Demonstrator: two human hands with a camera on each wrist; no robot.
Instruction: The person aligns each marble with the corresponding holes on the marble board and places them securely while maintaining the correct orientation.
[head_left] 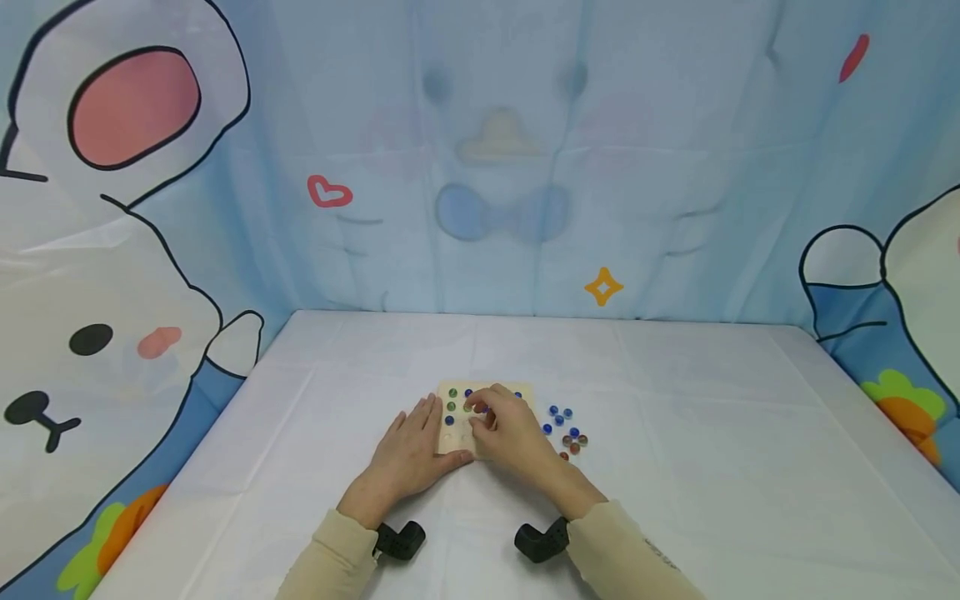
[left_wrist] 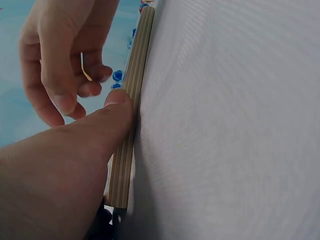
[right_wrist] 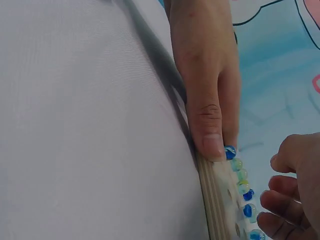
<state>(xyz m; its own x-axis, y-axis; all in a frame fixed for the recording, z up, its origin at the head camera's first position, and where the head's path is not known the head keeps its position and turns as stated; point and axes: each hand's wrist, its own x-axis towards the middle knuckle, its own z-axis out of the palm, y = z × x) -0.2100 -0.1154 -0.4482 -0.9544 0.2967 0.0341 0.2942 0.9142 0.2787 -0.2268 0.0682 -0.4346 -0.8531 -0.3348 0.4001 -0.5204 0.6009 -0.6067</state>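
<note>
A square light-wood board (head_left: 459,445) with rows of hollows lies on the table, its layered edge (left_wrist: 131,95) showing in the left wrist view. Green marbles (head_left: 451,407) and blue marbles (head_left: 449,420) sit in its hollows; front-left hollows are bare. My left hand (head_left: 408,450) lies along the board's left side with fingers straight, its thumb (left_wrist: 117,100) pressed to the front edge. Over the board's middle hovers my right hand (head_left: 513,433), fingers loosely bent and thumb apart from them, with no marble visible between them. It hides part of the board.
Just right of the board lie several loose blue marbles (head_left: 559,420) and reddish-brown marbles (head_left: 575,448). A white cloth covers the table (head_left: 720,450). Behind it hangs a blue cartoon-printed curtain (head_left: 660,167). Both wrists wear black camera mounts (head_left: 542,542).
</note>
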